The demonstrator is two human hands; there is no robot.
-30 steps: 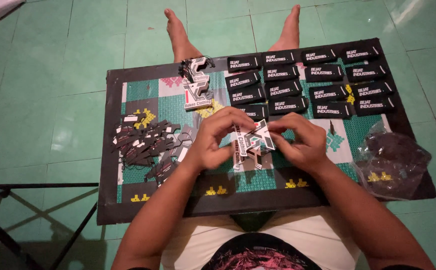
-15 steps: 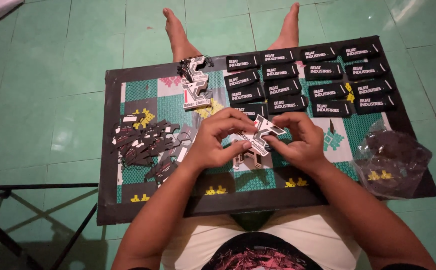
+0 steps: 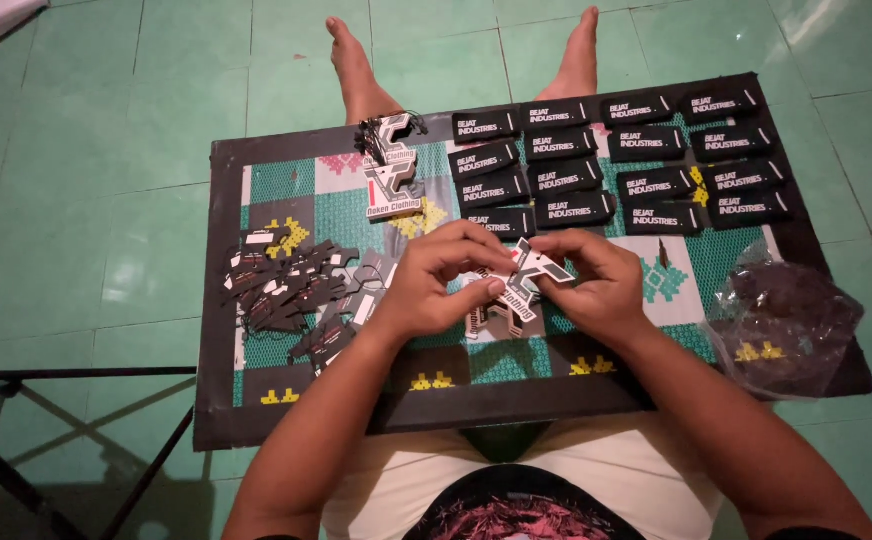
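Green floor tiles lie under a patterned board (image 3: 218, 300) resting on the person's legs. Both hands meet over the middle of it. The left hand (image 3: 434, 285) and right hand (image 3: 596, 285) pinch a white cut-out tag (image 3: 521, 285) between closed fingers (one on each side). Black labels (image 3: 606, 160) sit in rows behind, and a dark tag pile (image 3: 291, 290) lies left.

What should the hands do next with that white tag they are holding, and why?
Probably carry the white cut-out tag up to the small stack of finished tags at the board's far edge. Both the left hand and right hand pinch it above the board, and similar white tags already lie there, while dark pieces wait at the left.
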